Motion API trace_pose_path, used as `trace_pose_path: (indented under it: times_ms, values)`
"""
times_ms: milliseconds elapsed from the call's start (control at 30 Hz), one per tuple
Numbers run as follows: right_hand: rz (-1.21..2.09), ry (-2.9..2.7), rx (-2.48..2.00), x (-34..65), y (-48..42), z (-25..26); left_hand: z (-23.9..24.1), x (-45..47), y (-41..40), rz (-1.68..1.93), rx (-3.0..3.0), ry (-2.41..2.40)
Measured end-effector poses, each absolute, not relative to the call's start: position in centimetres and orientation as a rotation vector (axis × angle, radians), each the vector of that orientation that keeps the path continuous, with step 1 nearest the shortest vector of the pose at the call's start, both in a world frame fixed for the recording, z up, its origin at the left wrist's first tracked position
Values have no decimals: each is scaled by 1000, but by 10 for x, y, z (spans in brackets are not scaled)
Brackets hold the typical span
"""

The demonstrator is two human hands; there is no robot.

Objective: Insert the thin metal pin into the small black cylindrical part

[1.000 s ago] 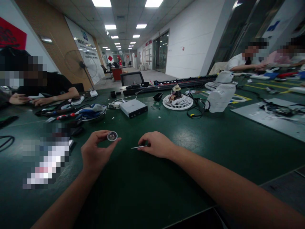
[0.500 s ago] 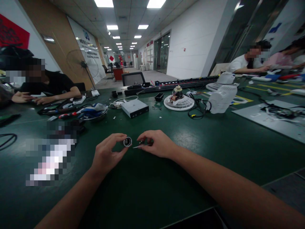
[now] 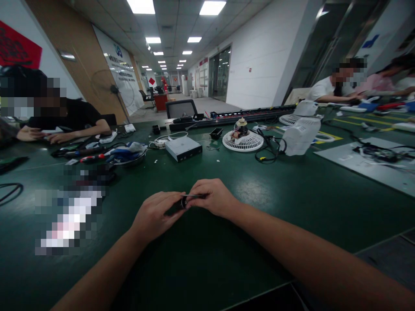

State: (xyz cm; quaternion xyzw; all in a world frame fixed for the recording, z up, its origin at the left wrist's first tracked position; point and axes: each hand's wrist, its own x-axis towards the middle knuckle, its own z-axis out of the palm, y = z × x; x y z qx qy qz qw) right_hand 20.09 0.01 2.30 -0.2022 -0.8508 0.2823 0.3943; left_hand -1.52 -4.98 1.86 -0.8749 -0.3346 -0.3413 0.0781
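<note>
My left hand [image 3: 155, 216] pinches a small round ring-shaped part [image 3: 183, 202], now mostly hidden between my fingers. My right hand [image 3: 214, 198] grips thin metal tweezers [image 3: 191, 196] whose tip points left and touches the round part. Both hands meet low over the dark green table [image 3: 227, 250], just in front of me.
A grey box [image 3: 182, 148], a white fan grille with motor [image 3: 242, 139] and a white fan housing [image 3: 301, 134] lie farther back. Tools and cables [image 3: 97, 153] sit at the left. Other people work at the left and far right of the table.
My left hand moved right with the round part, turning it edge-on, until it met the tweezers' tip. My right hand stayed nearly in place.
</note>
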Motion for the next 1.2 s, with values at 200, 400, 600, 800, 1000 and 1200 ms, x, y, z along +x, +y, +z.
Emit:
trace_pose_path:
  times_ms: [200, 400, 600, 800, 1000, 1200]
  values:
    - [798, -2199, -604, 201, -2, 30, 14, -18, -51, -1060, -2605, -1079]
    - [871, -2181, -759, 200, -2, 30, 15, -15, -51, -1090, -2602, -1049]
    - [964, -2166, -796, 199, -1, 27, 14, -14, -51, -1097, -2596, -1046]
    - [902, -2171, -736, 198, -2, 28, 15, -14, -52, -1070, -2608, -1039]
    - [849, -2191, -675, 198, -3, 29, 17, -14, -53, -1044, -2609, -1042]
    - [752, -2118, -635, 200, -6, 30, 16, -14, -53, -1076, -2597, -1054]
